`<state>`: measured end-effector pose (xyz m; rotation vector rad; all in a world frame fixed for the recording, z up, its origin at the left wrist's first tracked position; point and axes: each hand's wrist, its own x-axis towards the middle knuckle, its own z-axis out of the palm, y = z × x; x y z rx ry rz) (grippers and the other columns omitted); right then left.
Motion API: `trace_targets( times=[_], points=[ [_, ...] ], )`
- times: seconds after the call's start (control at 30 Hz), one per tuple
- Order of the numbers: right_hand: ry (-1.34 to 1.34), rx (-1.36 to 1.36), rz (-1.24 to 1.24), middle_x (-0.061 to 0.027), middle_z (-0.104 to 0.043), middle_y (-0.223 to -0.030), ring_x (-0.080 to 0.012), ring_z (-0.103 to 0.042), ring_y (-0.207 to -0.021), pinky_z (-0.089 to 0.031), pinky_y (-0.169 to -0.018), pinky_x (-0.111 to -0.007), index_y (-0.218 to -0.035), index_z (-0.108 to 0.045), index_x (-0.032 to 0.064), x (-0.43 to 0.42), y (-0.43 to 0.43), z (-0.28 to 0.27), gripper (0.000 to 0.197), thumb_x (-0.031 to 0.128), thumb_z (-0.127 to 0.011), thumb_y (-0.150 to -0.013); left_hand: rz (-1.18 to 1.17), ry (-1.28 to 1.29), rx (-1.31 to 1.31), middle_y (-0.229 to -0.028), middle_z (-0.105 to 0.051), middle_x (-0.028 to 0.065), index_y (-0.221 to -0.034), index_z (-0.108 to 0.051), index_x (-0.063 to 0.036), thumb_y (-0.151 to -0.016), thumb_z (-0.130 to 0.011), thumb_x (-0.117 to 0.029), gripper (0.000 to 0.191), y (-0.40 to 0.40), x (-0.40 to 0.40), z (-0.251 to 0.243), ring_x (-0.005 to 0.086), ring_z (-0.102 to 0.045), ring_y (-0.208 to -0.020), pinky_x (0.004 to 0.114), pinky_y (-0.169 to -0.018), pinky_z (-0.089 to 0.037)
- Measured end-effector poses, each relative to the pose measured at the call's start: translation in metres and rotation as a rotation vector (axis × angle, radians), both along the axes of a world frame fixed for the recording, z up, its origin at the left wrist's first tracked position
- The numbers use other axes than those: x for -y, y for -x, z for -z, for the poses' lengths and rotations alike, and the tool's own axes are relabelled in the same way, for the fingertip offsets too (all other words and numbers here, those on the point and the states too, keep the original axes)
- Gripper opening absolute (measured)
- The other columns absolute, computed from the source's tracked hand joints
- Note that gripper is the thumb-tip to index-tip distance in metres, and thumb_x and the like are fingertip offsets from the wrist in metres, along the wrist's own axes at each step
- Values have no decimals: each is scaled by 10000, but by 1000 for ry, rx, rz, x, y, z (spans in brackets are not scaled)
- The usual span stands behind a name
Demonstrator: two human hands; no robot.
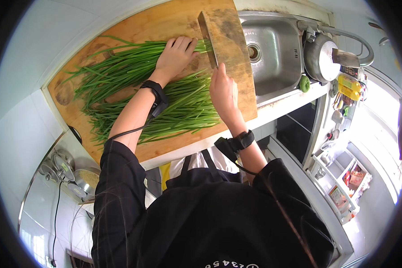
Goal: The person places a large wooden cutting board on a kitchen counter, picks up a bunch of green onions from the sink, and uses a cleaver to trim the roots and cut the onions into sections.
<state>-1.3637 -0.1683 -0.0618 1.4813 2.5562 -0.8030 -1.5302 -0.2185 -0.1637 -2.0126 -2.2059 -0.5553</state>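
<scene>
On a large wooden cutting board lie two bunches of long green garlic chives. My left hand presses down on the farther bunch of chives near its pale stem ends, fingers curled over it. A cleaver is gripped by the handle in my right hand. Its broad blade stands on edge across the stem ends, just right of my left fingers. The nearer bunch of chives spreads loose below my left forearm, its stem ends close to my right hand.
Right of the board is a stainless steel sink with a curved faucet. A metal pot and a green scrubber sit at its far side. Pot lids and a metal bowl are at the lower left. A white storage rack stands at right.
</scene>
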Motion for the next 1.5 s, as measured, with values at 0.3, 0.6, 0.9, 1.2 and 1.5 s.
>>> trace_targets(
  times=[0.3, 0.6, 0.9, 1.2, 1.5],
  points=[
    [-16, -102, 10, -276, -634, -697, -488, -627, -691, -510, -623, -567, -996, -454, 34, -28, 26, 34, 186, 217, -485, -975, -19, 37, 12, -1066, -577, 62, -1224, -598, -68, -901, -635, -318, 410, -6, -2, -3, 226, -547, -1038, 359, -852, -434],
    [49, -2, -40, -261, -647, -717, -471, -640, -701, -505, -630, -567, -1045, -472, 59, -27, 7, 26, 207, 254, -475, -975, -28, 4, -17, -1049, -566, 58, -1200, -601, -74, -882, -664, -313, 403, 0, -4, -3, 231, -548, -1023, 366, -843, -429],
    [-170, 31, 297, -261, -657, -760, -464, -652, -755, -519, -645, -545, -1047, -535, 63, -84, -93, 48, 194, 233, -469, -981, -26, 19, -20, -1063, -568, 59, -1189, -610, -80, -883, -692, -281, 375, -1, -4, -7, 230, -559, -1026, 374, -848, -453],
    [-73, -98, 369, -266, -605, -700, -479, -592, -696, -436, -582, -543, -967, -542, 10, -102, -157, 1, 231, 230, -482, -1000, -25, 21, -111, -1054, -573, 26, -1210, -606, -115, -890, -690, -331, 395, -4, -5, -5, 203, -578, -1010, 367, -844, -465],
    [-71, -131, 375, -207, -597, -633, -433, -609, -624, -444, -540, -489, -994, -575, 32, -85, -186, 4, 209, 234, -522, -991, 0, 52, -133, -1081, -570, 45, -1232, -613, -103, -910, -659, -350, 409, 1, -6, -5, 228, -560, -1019, 381, -822, -453]
  ],
)
